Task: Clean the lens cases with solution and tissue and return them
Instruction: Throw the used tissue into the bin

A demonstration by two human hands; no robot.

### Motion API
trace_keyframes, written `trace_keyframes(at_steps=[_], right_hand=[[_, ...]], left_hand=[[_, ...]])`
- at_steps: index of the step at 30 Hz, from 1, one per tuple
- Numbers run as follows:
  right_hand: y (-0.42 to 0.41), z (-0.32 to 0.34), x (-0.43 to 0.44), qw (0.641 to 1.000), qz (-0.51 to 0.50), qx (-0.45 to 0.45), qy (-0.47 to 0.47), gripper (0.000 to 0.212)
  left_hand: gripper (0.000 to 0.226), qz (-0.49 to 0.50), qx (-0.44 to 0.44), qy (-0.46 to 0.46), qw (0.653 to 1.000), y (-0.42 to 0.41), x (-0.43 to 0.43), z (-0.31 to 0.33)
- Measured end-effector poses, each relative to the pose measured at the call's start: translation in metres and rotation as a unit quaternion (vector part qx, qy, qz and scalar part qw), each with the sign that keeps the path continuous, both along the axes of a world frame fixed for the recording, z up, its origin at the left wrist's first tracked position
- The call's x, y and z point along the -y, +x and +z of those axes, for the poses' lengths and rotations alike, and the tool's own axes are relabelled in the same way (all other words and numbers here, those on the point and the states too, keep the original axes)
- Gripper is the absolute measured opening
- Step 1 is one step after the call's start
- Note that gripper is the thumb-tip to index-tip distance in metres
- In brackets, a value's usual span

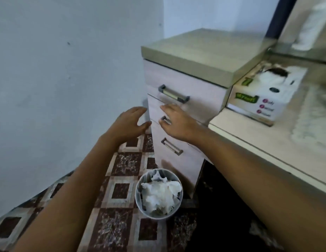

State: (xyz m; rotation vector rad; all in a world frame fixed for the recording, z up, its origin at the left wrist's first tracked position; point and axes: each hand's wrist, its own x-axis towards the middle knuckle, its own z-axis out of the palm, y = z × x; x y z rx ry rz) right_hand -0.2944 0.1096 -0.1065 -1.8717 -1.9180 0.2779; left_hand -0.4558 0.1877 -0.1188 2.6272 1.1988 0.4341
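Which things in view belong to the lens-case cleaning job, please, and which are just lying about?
Job: left hand and right hand, both at the middle drawer; tissue box on the desk; bin holding crumpled tissue. No lens cases show.

Lying about: patterned floor, bottom drawer.

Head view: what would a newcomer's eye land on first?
Both hands at the drawer unit: the left hand by the middle drawer's left edge, the right hand over its handle. Below them on the patterned floor stands a small bin heaped with crumpled white tissue; a tissue box sits on the desk at right.
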Motion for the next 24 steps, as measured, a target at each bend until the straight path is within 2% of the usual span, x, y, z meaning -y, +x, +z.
trace_keyframes(at_steps=[6,11,18,21,24], right_hand=[[0.03,0.084,0.038,0.995,-0.027,0.036,0.088,0.053],[0.07,0.13,0.088,0.986,-0.074,0.065,0.135,0.052],[0.141,0.143,0.169,0.97,-0.187,0.088,0.131,0.053],[0.17,0.141,0.207,0.958,-0.241,0.098,0.12,0.054],[0.198,0.133,0.244,0.945,-0.291,0.102,0.112,0.054]], left_hand=[[0.057,-0.04,0.057,0.069,0.995,0.039,0.021,0.085],[0.058,-0.097,0.087,0.104,0.986,0.086,0.052,0.13],[0.059,-0.208,0.114,0.123,0.964,0.175,0.113,0.158],[0.052,-0.271,0.13,0.113,0.947,0.217,0.143,0.159],[0.054,-0.311,0.118,0.119,0.936,0.257,0.171,0.151]])
